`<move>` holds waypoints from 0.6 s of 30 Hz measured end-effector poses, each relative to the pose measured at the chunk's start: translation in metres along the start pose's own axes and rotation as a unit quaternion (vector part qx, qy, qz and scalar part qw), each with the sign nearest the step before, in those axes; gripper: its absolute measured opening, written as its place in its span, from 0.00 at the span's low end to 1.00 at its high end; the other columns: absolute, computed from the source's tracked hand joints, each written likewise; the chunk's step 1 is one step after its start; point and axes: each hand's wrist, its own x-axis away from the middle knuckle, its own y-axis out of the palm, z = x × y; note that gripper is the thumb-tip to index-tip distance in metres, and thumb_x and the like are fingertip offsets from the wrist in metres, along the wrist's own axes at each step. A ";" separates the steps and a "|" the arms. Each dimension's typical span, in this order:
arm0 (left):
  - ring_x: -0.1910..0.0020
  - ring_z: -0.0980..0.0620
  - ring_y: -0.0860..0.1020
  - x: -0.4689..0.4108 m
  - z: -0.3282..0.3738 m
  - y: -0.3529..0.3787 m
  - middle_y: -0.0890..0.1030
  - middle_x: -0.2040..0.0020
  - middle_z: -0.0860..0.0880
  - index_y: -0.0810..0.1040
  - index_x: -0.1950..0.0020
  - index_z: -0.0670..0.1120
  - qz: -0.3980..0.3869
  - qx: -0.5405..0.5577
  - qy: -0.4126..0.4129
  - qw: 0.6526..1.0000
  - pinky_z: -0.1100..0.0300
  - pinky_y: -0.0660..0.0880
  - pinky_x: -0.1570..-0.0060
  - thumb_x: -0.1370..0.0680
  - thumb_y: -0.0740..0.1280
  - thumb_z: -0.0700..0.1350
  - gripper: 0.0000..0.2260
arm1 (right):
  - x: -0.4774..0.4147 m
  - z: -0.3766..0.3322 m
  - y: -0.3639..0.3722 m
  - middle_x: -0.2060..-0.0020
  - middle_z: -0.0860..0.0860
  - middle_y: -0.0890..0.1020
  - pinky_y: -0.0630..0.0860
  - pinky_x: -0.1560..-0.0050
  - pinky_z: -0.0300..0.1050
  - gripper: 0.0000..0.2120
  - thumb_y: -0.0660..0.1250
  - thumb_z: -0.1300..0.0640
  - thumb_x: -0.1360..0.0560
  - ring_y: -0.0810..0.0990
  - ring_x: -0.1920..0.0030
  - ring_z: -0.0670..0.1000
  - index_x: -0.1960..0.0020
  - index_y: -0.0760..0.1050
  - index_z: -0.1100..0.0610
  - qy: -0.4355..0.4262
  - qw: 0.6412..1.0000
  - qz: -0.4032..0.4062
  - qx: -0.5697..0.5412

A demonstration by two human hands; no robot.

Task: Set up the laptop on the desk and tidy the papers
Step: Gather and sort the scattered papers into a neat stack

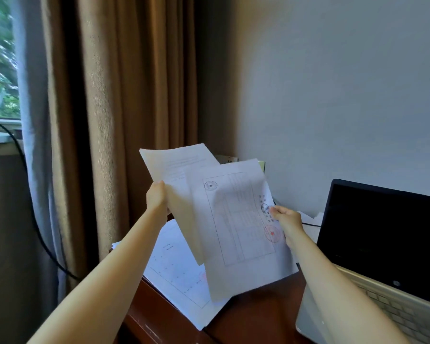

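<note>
I hold two groups of white papers in the air above the desk. My left hand (pixel 157 196) grips the left edge of a plain printed sheet (pixel 174 167). My right hand (pixel 287 219) pinches the right edge of a form with a table and red and dark stamps (pixel 236 219), which overlaps the first sheet in front. More printed papers (pixel 179 271) lie flat on the dark wooden desk (pixel 256 309) below. An open silver laptop (pixel 382 232) with a black screen stands at the right, partly behind my right forearm.
A brown curtain (pixel 124 95) and a grey one (pixel 35 120) hang at the left beside a window. A black cable (pixel 35 219) drops along the curtains. A wall socket (pixel 227 159) sits behind the papers. More white sheets (pixel 310 219) lie behind the laptop's left edge.
</note>
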 end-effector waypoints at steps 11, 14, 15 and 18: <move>0.65 0.53 0.72 0.023 -0.028 -0.021 0.72 0.62 0.50 0.70 0.51 0.47 -0.084 -0.027 -0.030 0.996 0.62 0.73 0.69 0.16 0.49 0.46 0.11 | 0.010 -0.013 0.024 0.45 0.62 0.79 0.74 0.43 0.50 0.16 0.61 0.66 0.22 0.78 0.57 0.56 0.36 0.71 0.70 0.079 0.988 -0.066 -0.111; 0.64 0.51 0.71 0.025 -0.039 -0.025 0.71 0.60 0.47 0.69 0.60 0.47 -0.090 -0.019 -0.043 0.995 0.61 0.71 0.66 0.17 0.50 0.44 0.14 | 0.012 -0.011 0.031 0.47 0.61 0.78 0.74 0.48 0.48 0.15 0.60 0.66 0.21 0.76 0.61 0.53 0.36 0.71 0.70 0.079 0.990 -0.082 -0.081; 0.60 0.50 0.72 0.025 -0.044 -0.026 0.72 0.57 0.46 0.70 0.58 0.47 -0.085 -0.012 -0.047 0.995 0.58 0.71 0.62 0.17 0.50 0.44 0.13 | 0.011 -0.009 0.033 0.45 0.61 0.78 0.74 0.50 0.47 0.14 0.60 0.66 0.21 0.77 0.60 0.53 0.37 0.71 0.70 0.075 0.991 -0.089 -0.061; 0.54 0.49 0.75 0.034 -0.048 -0.026 0.76 0.54 0.48 0.73 0.44 0.46 -0.043 0.003 -0.057 0.997 0.55 0.73 0.56 0.17 0.50 0.47 0.13 | 0.012 -0.003 0.042 0.48 0.59 0.80 0.73 0.55 0.40 0.10 0.59 0.67 0.21 0.76 0.57 0.52 0.42 0.74 0.68 0.057 0.993 -0.100 0.017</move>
